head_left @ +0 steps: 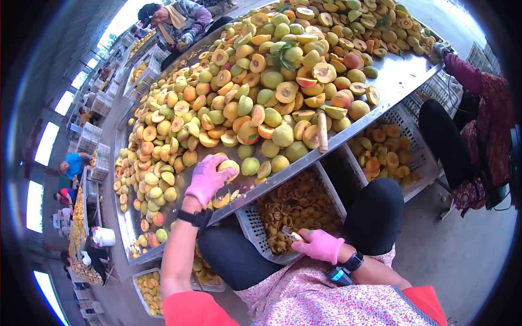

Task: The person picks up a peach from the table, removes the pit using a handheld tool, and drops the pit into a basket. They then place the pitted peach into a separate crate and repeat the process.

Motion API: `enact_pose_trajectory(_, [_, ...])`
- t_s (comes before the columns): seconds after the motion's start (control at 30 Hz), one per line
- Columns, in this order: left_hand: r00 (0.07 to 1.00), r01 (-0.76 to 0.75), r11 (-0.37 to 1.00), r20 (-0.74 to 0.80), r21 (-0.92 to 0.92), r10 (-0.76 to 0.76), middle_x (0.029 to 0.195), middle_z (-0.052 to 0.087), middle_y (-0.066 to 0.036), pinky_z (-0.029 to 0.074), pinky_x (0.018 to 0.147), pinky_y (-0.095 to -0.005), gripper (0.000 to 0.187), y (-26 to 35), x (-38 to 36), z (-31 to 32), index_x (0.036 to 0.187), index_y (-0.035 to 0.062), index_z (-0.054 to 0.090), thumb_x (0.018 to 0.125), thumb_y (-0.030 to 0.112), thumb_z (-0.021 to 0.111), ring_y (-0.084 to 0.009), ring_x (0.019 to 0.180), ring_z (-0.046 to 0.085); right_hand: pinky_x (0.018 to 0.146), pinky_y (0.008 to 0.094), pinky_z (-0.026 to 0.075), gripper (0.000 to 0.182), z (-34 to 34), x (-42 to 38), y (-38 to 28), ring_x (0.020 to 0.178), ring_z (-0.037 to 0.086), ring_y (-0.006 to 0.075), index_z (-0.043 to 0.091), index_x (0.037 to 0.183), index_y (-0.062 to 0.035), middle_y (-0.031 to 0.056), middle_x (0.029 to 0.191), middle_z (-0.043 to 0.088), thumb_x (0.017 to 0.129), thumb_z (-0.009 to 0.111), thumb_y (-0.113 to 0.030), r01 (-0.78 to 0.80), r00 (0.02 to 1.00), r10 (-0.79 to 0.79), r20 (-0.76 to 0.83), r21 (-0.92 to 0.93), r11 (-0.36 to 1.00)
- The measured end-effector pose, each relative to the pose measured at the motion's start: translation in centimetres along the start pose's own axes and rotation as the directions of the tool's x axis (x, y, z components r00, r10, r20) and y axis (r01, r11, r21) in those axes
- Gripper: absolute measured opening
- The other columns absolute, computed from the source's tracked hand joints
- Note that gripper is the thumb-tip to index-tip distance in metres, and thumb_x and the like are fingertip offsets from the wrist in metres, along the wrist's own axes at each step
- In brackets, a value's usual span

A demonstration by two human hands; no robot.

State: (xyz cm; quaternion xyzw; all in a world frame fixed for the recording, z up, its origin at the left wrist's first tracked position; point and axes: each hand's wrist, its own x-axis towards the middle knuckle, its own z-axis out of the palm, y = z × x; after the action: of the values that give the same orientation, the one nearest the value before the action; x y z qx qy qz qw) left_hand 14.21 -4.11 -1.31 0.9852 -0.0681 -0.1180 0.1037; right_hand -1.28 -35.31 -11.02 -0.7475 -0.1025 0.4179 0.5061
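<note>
My left hand (208, 180), in a pink glove, is closed around a yellow peach half (228, 169) just above the near edge of the metal table (399, 81). Lower down, between my knees, my right hand (321, 246) wears a matching glove and grips a small pitting tool (292, 234) with a pale handle and metal tip. Its exact shape is partly hidden by the fingers. Beneath that tool stands a white crate (251, 224) of brown pits and scraps (296, 209). A big heap of whole and halved peaches (228, 103) covers much of the table.
A wooden handle (323, 133) rests across the table's raised rim. Crates of peach halves stand under the table at right (416, 141) and lower left (149, 293). One person (176, 24) sits across the table; another person's sleeve (462, 70) is at right.
</note>
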Motion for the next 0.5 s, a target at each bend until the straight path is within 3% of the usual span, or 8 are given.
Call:
enact_pose_trajectory(0.03, [0.996, 0.049, 0.862, -0.04, -0.504, -0.081, 0.102, 0.065, -0.009, 0.058, 0.084, -0.0373, 0.045, 0.5, -1.3, -0.3, 0.122, 0.0065, 0.068, 0.089, 0.036, 0.077, -0.0219, 0.091, 0.069, 0.075, 0.0436, 0.051, 0.045, 0.0, -0.2, 0.0, 0.081, 0.069, 0.0339, 0.062, 0.109, -0.001, 0.0184, 0.087, 0.071, 0.098, 0.061, -0.045, 0.014, 1.0, -0.014, 0.001, -0.006, 1.0])
enact_pose_trajectory(0.07, [0.985, 0.056, 0.487, -0.033, -0.872, -0.172, 0.101, 0.065, -0.008, 0.06, 0.084, -0.0369, 0.044, 0.8, -2.7, -0.5, 0.125, 0.0055, 0.066, 0.094, 0.036, 0.073, -0.0195, 0.087, 0.069, 0.075, 0.0436, 0.051, 0.045, 0.1, -0.2, 0.0, 0.081, 0.069, 0.0339, 0.062, 0.109, -0.001, 0.0184, 0.087, 0.071, 0.098, 0.061, -0.045, 0.015, 1.0, -0.015, -0.002, -0.004, 1.0])
enact_pose_trajectory(0.1, [0.985, 0.053, 0.49, -0.036, -0.87, -0.171, 0.101, 0.065, -0.008, 0.06, 0.084, -0.0369, 0.044, 1.2, -4.1, -0.3, 0.125, 0.0055, 0.066, 0.094, 0.036, 0.073, -0.0195, 0.087, 0.069, 0.075, 0.0435, 0.051, 0.045, 0.1, -0.2, 0.0, 0.08, 0.069, 0.0339, 0.062, 0.11, -0.001, 0.0184, 0.086, 0.07, 0.098, 0.061, -0.045, 0.01, 1.0, -0.01, 0.01, 0.01, 1.0])
enact_pose_trajectory(0.13, [0.992, -0.045, 0.123, -0.059, -0.991, -0.115, 0.101, 0.066, -0.007, 0.06, 0.087, -0.039, 0.042, 1.8, -5.6, 0.3, 0.129, 0.0046, 0.063, 0.099, 0.034, 0.068, -0.0196, 0.089, 0.068, 0.074, 0.0435, 0.051, 0.045, 0.2, -0.2, -0.1, 0.079, 0.069, 0.0339, 0.061, 0.11, -0.0011, 0.0183, 0.085, 0.07, 0.098, 0.061, -0.045, 0.005, 1.0, -0.005, 0.023, 0.022, 1.0])
enact_pose_trajectory(0.17, [0.992, -0.119, -0.269, -0.104, -0.956, -0.073, 0.101, 0.067, -0.007, 0.06, 0.09, -0.0412, 0.04, 2.5, -7.0, 0.9, 0.132, 0.0036, 0.06, 0.103, 0.031, 0.062, -0.0196, 0.092, 0.068, 0.074, 0.0435, 0.051, 0.045, 0.4, -0.3, -0.1, 0.079, 0.069, 0.0339, 0.061, 0.11, -0.0011, 0.0183, 0.085, 0.07, 0.098, 0.061, -0.045, 0.009, 1.0, -0.009, 0.022, 0.017, 1.0])
enact_pose_trajectory(0.2, [0.989, -0.148, -0.482, -0.123, -0.864, -0.085, 0.096, 0.067, -0.007, 0.058, 0.094, -0.0431, 0.039, 3.4, -8.2, 1.8, 0.139, 0.0068, 0.056, 0.105, 0.026, 0.057, -0.0205, 0.095, 0.068, 0.074, 0.0431, 0.051, 0.045, 0.6, -0.3, -0.2, 0.079, 0.068, 0.0339, 0.061, 0.11, -0.0011, 0.0184, 0.085, 0.07, 0.098, 0.061, -0.044, 0.016, 1.0, -0.016, 0.006, 0.015, 1.0])
enact_pose_trajectory(0.3, [0.969, -0.236, -0.72, -0.209, -0.652, -0.129, 0.097, 0.068, -0.008, 0.051, 0.103, -0.0501, 0.036, 5.4, -10.3, 4.3, 0.129, 0.0104, 0.066, 0.104, 0.036, 0.057, -0.024, 0.099, 0.067, 0.074, 0.0431, 0.051, 0.044, 0.8, -0.4, -0.3, 0.08, 0.068, 0.0348, 0.061, 0.109, -0.0013, 0.0194, 0.085, 0.069, 0.098, 0.06, -0.044, 0.035, 0.999, -0.035, -0.04, -0.012, 0.999])
enact_pose_trajectory(0.5, [0.925, -0.373, -0.748, -0.156, -0.549, -0.347, 0.109, 0.07, -0.011, 0.055, 0.099, -0.0459, 0.035, 7.8, -11.8, 7.2, 0.116, 0.0075, 0.068, 0.103, 0.038, 0.058, -0.0253, 0.101, 0.069, 0.071, 0.0474, 0.051, 0.038, 1.3, -2.1, -2.9, 0.082, 0.069, 0.0406, 0.057, 0.108, -0.0035, 0.0213, 0.085, 0.068, 0.1, 0.06, -0.04, 0.143, 0.96, -0.186, -0.208, -0.208, 0.968])
